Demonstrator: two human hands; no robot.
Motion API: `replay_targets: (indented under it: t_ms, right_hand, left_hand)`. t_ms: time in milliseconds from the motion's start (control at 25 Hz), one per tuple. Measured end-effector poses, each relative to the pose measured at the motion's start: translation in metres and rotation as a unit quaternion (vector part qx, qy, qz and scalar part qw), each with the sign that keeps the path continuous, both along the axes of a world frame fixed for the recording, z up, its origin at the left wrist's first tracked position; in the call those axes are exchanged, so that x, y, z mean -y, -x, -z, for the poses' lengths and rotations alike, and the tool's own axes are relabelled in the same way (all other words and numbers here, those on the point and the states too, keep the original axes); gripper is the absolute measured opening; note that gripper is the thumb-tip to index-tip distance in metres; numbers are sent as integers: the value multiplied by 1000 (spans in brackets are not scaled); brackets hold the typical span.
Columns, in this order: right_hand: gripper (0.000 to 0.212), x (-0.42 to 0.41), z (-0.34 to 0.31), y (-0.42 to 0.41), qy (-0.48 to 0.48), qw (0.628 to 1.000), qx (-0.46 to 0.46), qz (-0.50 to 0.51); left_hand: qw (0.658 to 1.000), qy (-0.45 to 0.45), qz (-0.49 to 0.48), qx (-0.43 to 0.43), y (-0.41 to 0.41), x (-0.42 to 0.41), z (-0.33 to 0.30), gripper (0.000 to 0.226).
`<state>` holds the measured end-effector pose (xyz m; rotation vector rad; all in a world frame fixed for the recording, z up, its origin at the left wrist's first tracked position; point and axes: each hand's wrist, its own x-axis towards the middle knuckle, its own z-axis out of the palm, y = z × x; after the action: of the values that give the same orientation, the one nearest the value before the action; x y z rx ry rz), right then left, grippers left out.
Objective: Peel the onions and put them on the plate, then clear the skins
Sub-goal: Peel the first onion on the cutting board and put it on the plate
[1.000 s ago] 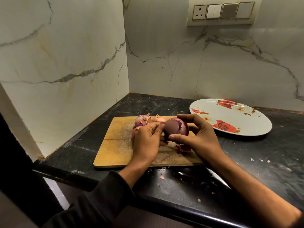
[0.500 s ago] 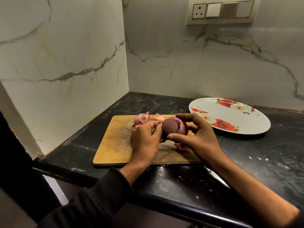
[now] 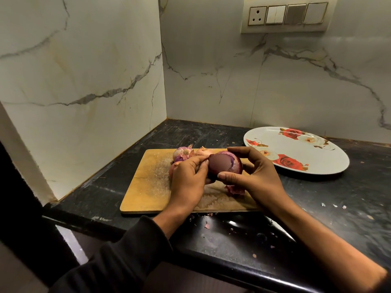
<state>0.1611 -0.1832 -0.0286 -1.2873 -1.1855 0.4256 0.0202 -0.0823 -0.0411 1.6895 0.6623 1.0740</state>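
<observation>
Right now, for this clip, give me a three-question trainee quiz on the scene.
1. True or false: the floral plate already holds a peeled onion.
2. Which hand cradles the red onion? A) left hand B) right hand
3. Fill in: the unpeeled onions lie on the far part of the wooden ____.

Key: 1 false, nothing lies on the plate; 2 B, while the left hand pinches at its skin; 3 cutting board.
</observation>
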Motion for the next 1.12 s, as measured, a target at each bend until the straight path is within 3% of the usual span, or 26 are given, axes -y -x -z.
replay_targets:
  t_ms: [200,360,640,800,920,1120]
  right_hand:
    - [65,-1,-1,-3,-7,982,-163,-93]
    - [50,-6,-2,-4,3,948,-289,-133]
    - [39,-9,-5,-6,18,913,-385,-136]
    - [53,-8,-3,-2,29,943,-315,-98]
    - [44,-9,-6,-1,6,952,-300,-55]
    - [52,-8,-6,1,18,973,-231,-19]
  left_hand:
    - [1000,13,-1,1,0,0,-1,26]
    - [997,-64,-18,-29,2,1,-2,32]
    - [990,-108,-45,-79,-1,2,-1,29]
    - [993,-95,-22,-73,-3,5,0,25]
    - [995,-64,-19,-69,-3,5,0,22]
    - [980,-170,-23,-104,-3,7,0,26]
